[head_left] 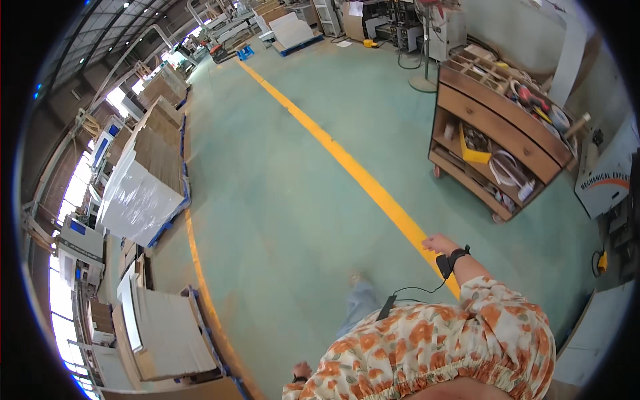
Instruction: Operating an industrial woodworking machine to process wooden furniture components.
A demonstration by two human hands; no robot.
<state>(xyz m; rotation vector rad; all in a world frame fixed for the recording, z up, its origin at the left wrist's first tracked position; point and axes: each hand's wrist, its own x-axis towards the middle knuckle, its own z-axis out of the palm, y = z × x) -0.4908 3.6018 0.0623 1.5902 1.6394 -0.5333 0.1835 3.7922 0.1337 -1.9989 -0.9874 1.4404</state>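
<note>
My right hand [437, 244] hangs over the yellow floor line with its fingers curled in, and nothing shows in them. A dark band with a small black device [445, 265] is strapped round that wrist. From the device a thin black cable [420, 290] runs to a black box [387, 307] at my waist. Low in the picture, my left hand [302, 370] is beside my body, small and partly covered by my sleeve; its fingers are not clear. Neither hand touches anything around it. One of my legs [360, 303] is stepping forward, its foot blurred.
A wooden tool cart [490, 120] on casters stands to the right, tools on top and a yellow bin [473, 147] on its shelf. Stacked panels [170, 333] and a wrapped stack [143, 200] on blue pallets line the left. A yellow line [347, 163] crosses the green floor.
</note>
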